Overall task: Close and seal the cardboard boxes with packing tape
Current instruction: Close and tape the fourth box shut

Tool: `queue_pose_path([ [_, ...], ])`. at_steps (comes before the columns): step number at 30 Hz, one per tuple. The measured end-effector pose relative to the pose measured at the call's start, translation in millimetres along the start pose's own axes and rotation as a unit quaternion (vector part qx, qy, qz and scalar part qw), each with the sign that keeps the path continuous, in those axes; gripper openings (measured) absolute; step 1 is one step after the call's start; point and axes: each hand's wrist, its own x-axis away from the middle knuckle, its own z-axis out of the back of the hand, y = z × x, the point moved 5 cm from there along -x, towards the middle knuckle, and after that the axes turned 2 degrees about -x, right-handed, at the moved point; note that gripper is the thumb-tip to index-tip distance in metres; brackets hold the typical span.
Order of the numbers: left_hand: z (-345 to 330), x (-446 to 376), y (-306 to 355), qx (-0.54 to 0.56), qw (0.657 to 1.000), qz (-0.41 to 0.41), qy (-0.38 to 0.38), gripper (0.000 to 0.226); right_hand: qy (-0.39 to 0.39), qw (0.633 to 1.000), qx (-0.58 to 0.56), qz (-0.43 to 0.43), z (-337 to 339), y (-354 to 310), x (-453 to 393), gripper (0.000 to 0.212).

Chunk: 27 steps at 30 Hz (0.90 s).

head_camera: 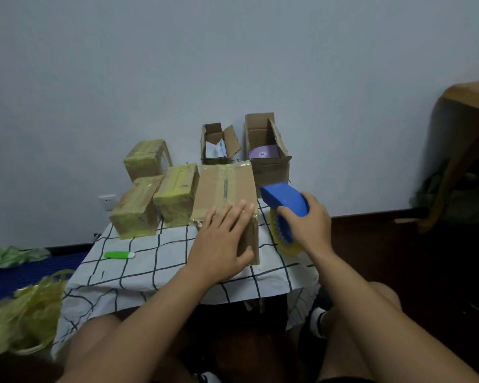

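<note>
At the lower left of the frame a heap of crumpled yellowish tape lies on the floor beside your cloth-covered table. A green cutter rests on the cloth left of centre. Above it, three taped boxes sit close together. In the centre, your left hand lies flat with straight fingers on the near top edge of the long cardboard box, whose flaps are closed and taped along the seam. Behind it, two open boxes stand against the wall. Right of centre, your right hand grips the blue tape dispenser, just beside the long box; its yellowish roll hangs below your fingers.
</note>
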Motion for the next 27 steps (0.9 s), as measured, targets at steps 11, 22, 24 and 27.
queue_pose_path([
  [11,-28.5,-3.8,1.5,-0.084,0.989,-0.005,0.120,0.091,0.062,0.998,-0.017,0.002,-28.3,14.2,23.8,0.070],
  [22,-9.5,-6.7,2.6,0.114,0.971,0.070,0.200,0.048,0.067,0.998,-0.012,0.001,-25.3,16.2,29.2,0.071],
  [24,-1.4,-14.6,4.4,0.187,0.948,0.138,0.218,0.044,0.067,0.998,-0.014,-0.001,-24.5,16.2,30.0,0.071],
  [27,2.5,-22.8,4.0,0.232,0.923,0.208,0.226,0.045,0.068,0.998,-0.019,-0.001,-23.6,15.0,32.0,0.071],
])
